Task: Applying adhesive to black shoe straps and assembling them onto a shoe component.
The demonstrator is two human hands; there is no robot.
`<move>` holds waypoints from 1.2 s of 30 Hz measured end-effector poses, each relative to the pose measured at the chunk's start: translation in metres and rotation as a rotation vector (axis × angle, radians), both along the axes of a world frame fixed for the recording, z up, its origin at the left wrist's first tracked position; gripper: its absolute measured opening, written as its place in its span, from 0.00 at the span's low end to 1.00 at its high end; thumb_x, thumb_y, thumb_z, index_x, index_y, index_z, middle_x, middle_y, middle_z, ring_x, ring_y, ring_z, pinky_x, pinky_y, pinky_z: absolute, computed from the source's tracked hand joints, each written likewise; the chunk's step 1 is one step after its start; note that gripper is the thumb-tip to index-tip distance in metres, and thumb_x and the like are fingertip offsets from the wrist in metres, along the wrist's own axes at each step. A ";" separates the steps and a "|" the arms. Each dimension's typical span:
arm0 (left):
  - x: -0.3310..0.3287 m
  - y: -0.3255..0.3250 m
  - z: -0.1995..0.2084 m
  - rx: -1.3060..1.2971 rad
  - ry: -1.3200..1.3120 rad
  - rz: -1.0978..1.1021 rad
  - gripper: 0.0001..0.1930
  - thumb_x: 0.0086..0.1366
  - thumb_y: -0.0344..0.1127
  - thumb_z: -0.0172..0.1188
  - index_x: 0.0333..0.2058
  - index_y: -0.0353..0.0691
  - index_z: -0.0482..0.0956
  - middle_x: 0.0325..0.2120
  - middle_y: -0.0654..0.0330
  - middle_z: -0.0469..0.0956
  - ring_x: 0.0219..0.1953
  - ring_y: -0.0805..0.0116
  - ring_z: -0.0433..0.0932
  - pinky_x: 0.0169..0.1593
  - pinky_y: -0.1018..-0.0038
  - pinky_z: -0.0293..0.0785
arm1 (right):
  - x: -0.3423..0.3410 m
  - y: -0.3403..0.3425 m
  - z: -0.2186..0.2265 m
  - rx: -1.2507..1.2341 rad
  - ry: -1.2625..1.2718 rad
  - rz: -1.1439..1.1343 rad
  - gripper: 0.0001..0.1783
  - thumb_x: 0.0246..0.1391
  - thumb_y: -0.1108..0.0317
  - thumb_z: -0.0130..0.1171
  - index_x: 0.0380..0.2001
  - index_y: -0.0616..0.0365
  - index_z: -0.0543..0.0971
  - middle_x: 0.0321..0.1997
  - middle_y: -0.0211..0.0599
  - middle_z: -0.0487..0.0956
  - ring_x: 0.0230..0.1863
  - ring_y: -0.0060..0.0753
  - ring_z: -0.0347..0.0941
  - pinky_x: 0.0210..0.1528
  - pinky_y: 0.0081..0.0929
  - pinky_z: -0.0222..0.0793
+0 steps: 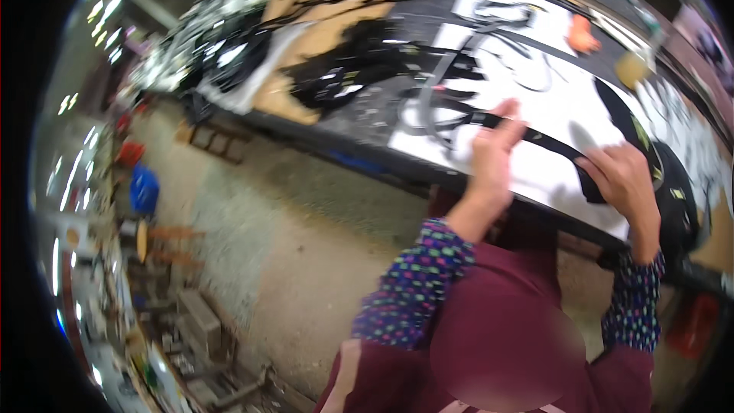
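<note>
A black strap (552, 143) stretches between my two hands above white sheets on the workbench. My left hand (493, 154) is closed round it near its left end, where a dark piece that may be a buckle shows. My right hand (623, 177) pinches the strap farther right, its fingertips bent over the edge. Left of my left hand lie loops of grey strap (440, 84), smeared by motion. Just beyond my right hand is a bundle of black straps (673, 191), hanging toward the bench edge.
A pile of black strips (344, 69) covers the bench's left part, beside shiny plastic-wrapped goods (222, 50). At the back are an orange object (583, 35) and a yellowish roll (631, 69). A wooden stool (164, 243) and a blue container (144, 190) stand on the floor at left.
</note>
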State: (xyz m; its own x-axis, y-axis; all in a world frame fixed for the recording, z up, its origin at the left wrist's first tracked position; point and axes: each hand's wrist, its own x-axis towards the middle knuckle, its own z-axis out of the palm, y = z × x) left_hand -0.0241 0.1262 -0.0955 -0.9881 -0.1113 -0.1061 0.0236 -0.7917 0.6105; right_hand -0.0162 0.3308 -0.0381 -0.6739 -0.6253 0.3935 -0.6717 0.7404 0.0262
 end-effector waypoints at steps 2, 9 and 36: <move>-0.011 -0.008 -0.016 -0.113 -0.031 0.027 0.18 0.60 0.27 0.59 0.49 0.33 0.69 0.36 0.62 0.75 0.38 0.74 0.73 0.45 0.79 0.69 | -0.011 0.019 -0.006 -0.018 -0.162 0.030 0.10 0.49 0.62 0.60 0.25 0.57 0.76 0.22 0.38 0.72 0.27 0.41 0.69 0.33 0.33 0.61; -0.023 -0.004 -0.033 -0.420 -0.051 -0.054 0.26 0.57 0.23 0.60 0.53 0.32 0.61 0.34 0.60 0.75 0.34 0.74 0.75 0.39 0.81 0.76 | -0.026 0.028 -0.037 -0.173 -0.059 -0.115 0.13 0.51 0.65 0.59 0.38 0.58 0.73 0.39 0.38 0.74 0.40 0.39 0.71 0.43 0.33 0.66; -0.040 0.004 -0.031 -1.330 0.001 0.075 0.11 0.60 0.36 0.58 0.38 0.35 0.79 0.28 0.58 0.78 0.21 0.68 0.73 0.28 0.72 0.69 | -0.087 -0.067 -0.094 -0.177 0.123 -0.271 0.29 0.46 0.74 0.53 0.54 0.61 0.63 0.61 0.49 0.62 0.60 0.45 0.60 0.58 0.39 0.55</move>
